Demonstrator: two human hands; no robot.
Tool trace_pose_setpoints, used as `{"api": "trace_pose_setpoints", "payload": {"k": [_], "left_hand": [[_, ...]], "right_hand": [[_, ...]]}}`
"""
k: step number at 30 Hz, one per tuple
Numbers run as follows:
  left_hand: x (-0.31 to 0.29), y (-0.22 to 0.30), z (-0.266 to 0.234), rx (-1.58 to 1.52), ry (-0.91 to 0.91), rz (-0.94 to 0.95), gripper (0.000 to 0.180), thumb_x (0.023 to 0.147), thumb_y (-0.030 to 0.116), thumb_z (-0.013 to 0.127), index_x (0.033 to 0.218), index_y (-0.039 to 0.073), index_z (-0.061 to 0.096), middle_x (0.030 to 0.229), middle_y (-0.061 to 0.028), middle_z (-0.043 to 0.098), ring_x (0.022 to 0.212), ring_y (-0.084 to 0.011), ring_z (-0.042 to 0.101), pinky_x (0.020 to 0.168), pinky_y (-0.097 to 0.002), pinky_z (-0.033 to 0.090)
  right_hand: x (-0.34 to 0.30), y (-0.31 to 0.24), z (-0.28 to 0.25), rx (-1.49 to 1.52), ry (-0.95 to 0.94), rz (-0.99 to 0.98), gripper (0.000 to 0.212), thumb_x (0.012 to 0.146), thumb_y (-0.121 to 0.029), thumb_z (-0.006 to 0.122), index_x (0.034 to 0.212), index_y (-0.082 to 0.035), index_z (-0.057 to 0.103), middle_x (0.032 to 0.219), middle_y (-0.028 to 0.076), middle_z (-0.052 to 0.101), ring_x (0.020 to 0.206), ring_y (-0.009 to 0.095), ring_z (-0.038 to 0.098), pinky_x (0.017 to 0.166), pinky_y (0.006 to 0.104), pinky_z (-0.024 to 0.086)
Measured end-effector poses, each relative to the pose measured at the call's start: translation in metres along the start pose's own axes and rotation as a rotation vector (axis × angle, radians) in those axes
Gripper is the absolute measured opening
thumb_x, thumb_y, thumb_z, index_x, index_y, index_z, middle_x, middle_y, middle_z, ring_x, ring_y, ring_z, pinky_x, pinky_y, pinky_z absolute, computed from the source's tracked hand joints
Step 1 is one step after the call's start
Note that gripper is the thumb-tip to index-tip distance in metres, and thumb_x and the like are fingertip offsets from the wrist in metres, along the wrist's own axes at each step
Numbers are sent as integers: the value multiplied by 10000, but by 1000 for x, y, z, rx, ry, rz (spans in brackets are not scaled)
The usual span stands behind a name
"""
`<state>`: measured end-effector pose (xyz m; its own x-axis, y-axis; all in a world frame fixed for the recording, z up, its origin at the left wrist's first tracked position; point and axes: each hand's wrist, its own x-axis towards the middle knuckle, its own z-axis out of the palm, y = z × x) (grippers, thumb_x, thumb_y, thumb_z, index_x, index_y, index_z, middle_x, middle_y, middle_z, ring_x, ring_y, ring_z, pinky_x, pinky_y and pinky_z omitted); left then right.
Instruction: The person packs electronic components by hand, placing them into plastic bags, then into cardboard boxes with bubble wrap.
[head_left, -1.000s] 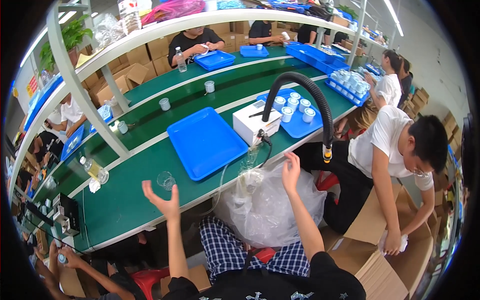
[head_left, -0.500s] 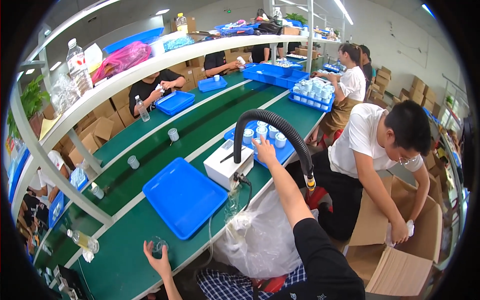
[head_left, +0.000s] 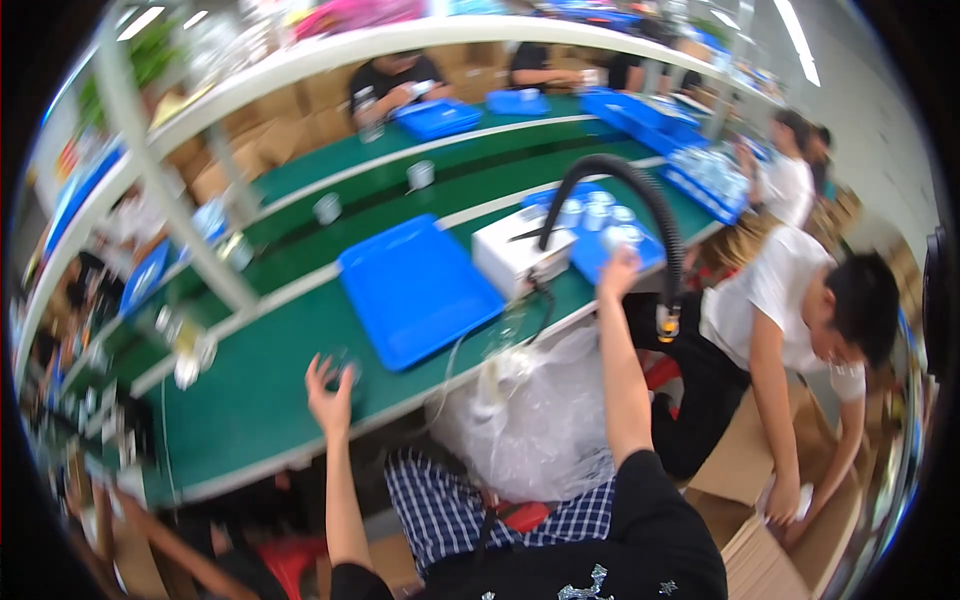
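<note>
My right hand (head_left: 618,272) reaches to the blue tray of white-and-pale-blue jars on the right. Its fingers are closed on the nearest jar (head_left: 622,238), though motion blurs the grip. Several similar jars (head_left: 596,215) stand beside it in the tray (head_left: 645,250). Over the green bench my left hand (head_left: 330,398) curves its thumb and fingers around a clear, round plastic piece (head_left: 346,372); its exact kind is too blurred to make out. Between my hands lies a large blue tray (head_left: 415,300) with nothing in it.
A white box-shaped device (head_left: 510,255) and a black ribbed hose (head_left: 668,215) stand left of the jars. A clear plastic bag (head_left: 540,425) hangs at the bench edge. One co-worker (head_left: 775,330) bends over a carton at right. Loose cups (head_left: 421,175) sit on the belt.
My view has swung, shifting the bench within the picture. My right hand, earlier reaching over the jars with fingers extended, now grips one. My left hand still holds the clear piece.
</note>
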<state>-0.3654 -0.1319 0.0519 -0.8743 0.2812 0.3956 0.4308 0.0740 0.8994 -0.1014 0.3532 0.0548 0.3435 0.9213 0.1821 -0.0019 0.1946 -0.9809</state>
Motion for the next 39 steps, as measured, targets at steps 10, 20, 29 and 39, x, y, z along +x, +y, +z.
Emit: {"api": "trace_pose_setpoints", "payload": {"k": [10,20,29,39], "left_hand": [[-93,59,-31,-292,32,-62,621,731,153,728,1221,47,361,1046,-127,603,977,-209,565,856,-347,437],[-199,108,-52,-168,-504,-53,590,691,177,745,1119,47,362,1074,-111,587,966,-211,584,867,-346,430],[-190,148,7,243,-483,482,556,618,159,721,1121,59,506,1080,-116,544,1018,-291,495,896,-377,373],[-183,166,52,238,-650,606,569,653,255,748,1176,127,565,1015,-93,525,932,-253,518,813,-356,420]], "right_hand": [[-142,38,-258,-310,23,-481,503,786,-46,673,1208,24,410,1143,159,456,996,253,533,826,355,490],[-84,39,-252,937,-603,889,525,830,-276,630,1179,38,395,1105,156,503,920,266,558,776,299,513],[-72,35,-219,1193,-533,1139,611,835,-362,557,1212,55,318,1055,238,485,842,283,570,651,305,537],[-67,-4,-195,1570,-751,1196,563,902,-388,393,1273,36,390,893,94,461,673,142,421,558,229,391]]}}
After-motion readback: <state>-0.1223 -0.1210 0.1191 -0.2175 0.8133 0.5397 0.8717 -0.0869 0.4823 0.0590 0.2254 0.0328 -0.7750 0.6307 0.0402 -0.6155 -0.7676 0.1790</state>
